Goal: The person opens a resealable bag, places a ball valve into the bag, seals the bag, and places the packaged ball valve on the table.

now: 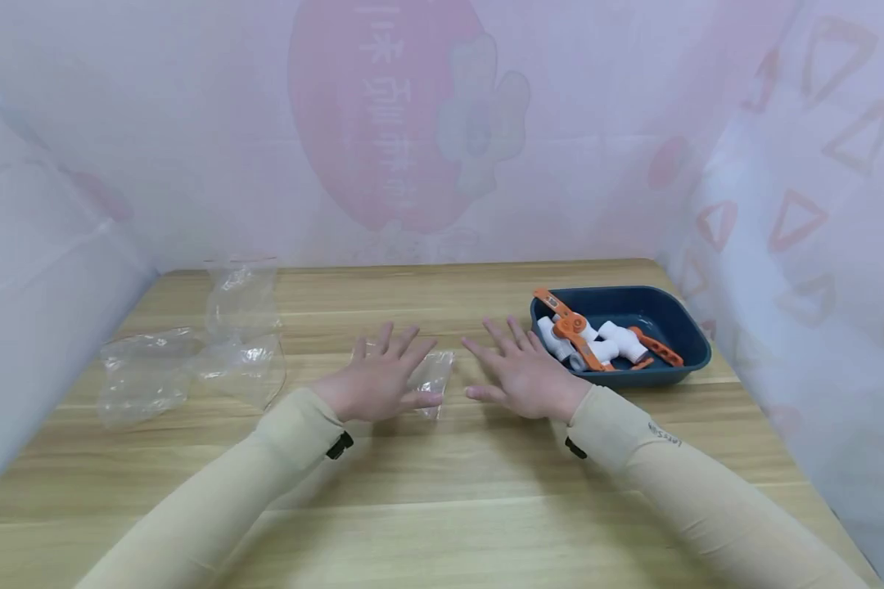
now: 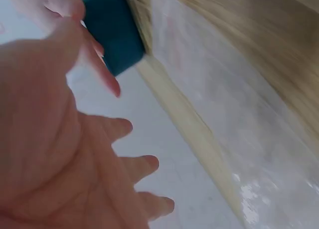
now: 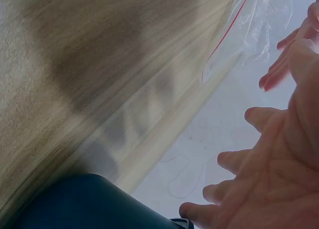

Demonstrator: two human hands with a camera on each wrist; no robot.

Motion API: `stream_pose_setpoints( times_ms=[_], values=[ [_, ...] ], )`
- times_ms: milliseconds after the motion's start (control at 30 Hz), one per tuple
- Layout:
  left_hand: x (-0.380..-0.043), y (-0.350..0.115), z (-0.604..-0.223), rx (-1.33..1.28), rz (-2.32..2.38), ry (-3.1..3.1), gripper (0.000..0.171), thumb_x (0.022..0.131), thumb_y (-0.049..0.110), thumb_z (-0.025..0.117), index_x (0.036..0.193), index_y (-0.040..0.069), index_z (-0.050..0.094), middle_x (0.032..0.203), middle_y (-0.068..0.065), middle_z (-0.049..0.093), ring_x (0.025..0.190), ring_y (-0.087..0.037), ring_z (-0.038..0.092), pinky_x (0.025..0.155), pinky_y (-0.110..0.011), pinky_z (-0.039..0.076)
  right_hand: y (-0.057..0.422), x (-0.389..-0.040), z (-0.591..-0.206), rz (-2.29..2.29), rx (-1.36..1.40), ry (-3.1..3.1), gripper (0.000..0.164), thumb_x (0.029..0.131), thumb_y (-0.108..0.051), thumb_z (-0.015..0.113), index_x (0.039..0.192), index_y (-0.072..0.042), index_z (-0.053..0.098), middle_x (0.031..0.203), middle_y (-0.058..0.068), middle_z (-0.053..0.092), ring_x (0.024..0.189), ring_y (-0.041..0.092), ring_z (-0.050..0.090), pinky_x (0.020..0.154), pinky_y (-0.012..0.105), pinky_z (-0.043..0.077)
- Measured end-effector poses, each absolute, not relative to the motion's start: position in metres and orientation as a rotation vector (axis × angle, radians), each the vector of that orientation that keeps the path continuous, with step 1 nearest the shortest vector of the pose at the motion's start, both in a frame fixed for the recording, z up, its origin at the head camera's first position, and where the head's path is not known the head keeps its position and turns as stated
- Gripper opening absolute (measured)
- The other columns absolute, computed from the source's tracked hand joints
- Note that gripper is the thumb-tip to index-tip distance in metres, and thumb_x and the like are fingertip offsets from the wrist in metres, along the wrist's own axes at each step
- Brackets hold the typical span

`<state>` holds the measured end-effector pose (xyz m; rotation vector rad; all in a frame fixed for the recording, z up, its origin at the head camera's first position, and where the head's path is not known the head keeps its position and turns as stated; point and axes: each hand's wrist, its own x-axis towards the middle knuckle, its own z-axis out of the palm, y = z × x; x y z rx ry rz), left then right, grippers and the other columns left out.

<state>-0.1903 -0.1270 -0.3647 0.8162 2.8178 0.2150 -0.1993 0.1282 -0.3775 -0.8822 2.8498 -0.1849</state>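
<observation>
Both hands hover palm-down over the table with fingers spread, and neither holds anything. My left hand [image 1: 379, 378] is above a clear plastic bag [image 1: 432, 378], covering part of it in the head view; the bag also shows in the left wrist view below the palm. My right hand [image 1: 526, 372] is between that bag and a dark blue bin [image 1: 678, 372], fingertips close to the bin's left side. White pipe fittings [image 1: 619, 339] and valves with orange handles [image 1: 576, 334] lie in the bin, mostly toward its left.
Several more clear plastic bags lie at the left of the wooden table [image 1: 383, 523], one flat bag [image 1: 147, 376] nearest the left edge and another bag [image 1: 243, 298] toward the back. Printed pinkish-white curtains [image 1: 597, 164] enclose the back and sides.
</observation>
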Motion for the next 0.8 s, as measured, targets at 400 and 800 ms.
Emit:
stream_pose_setpoints(
  times_ms=[400,800],
  values=[
    [-0.194,-0.08,-0.363,0.655,0.096,2.933,0.07,0.091,0.056,0.065,0.131,-0.001,0.053,0.12,-0.02,0.059,0.108,-0.035,0.059,0.091,-0.047,0.052,0.132,-0.194,-0.372,-0.263,-0.879,2.82,0.06,0.098,-0.046,0.06,0.149,-0.019,0.045,0.157,0.019,0.031,0.141,0.045,0.029,0.108,0.058,0.034],
    [-0.195,-0.066,-0.377,0.414,0.202,2.796,0.057,0.094,0.028,0.067,0.137,-0.002,0.043,0.097,-0.019,0.067,0.078,-0.029,0.065,0.069,-0.04,0.055,0.132,-0.177,-0.367,-0.348,-0.878,2.906,0.043,0.096,-0.032,0.067,0.133,-0.011,0.061,0.132,0.014,0.058,0.112,0.029,0.061,0.092,0.044,0.051]
  ],
)
